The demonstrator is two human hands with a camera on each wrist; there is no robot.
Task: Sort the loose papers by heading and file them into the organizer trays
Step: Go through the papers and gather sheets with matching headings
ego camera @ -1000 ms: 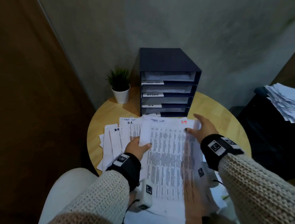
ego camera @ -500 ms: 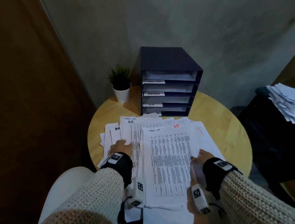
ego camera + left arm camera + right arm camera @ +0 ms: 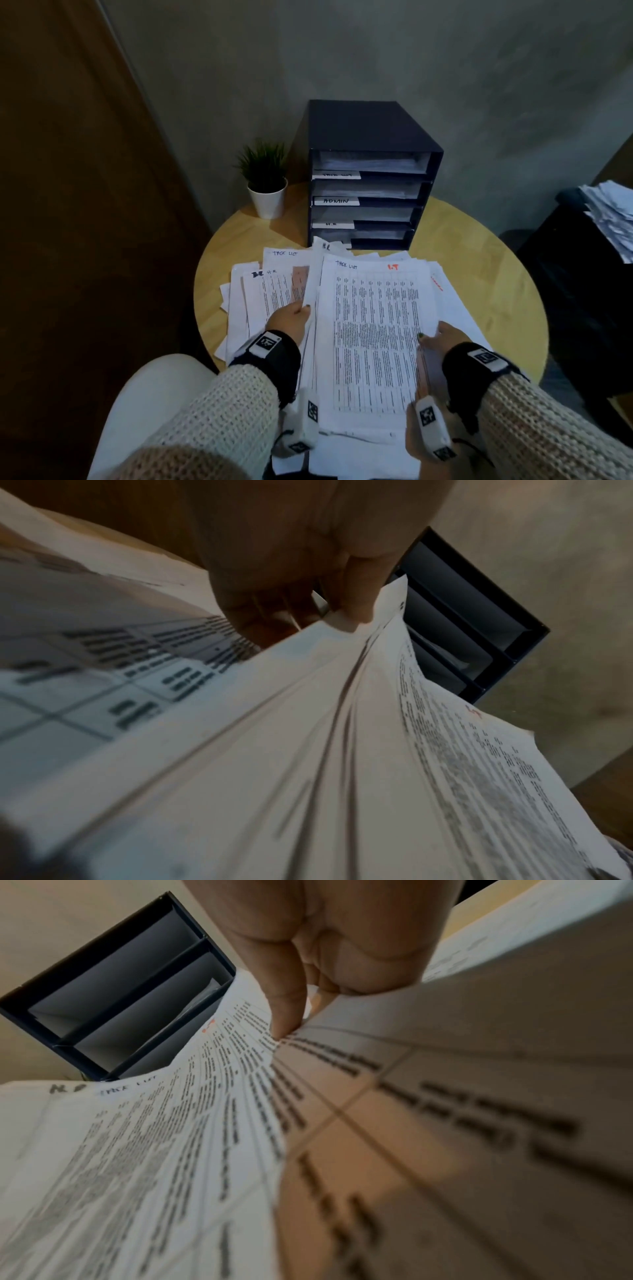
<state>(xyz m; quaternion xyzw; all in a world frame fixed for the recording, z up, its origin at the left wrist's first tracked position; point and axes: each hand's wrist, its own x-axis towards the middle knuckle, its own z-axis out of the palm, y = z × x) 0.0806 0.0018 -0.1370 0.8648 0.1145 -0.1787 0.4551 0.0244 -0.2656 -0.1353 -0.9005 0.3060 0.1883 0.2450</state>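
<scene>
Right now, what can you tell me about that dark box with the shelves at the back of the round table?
The paper organizer is a dark navy box, matte, standing upright at the far edge of the round wooden table, against the grey wall. Its open front shows four stacked trays, each holding sheets. White handwritten labels sit on the tray lips; one reads ADMIN, one H.R, the top one is illegible. A potted plant stands beside it, and loose papers overlap its bottom tray front.

Top tray label (image 3: 336,175) illegibly blurred
</scene>
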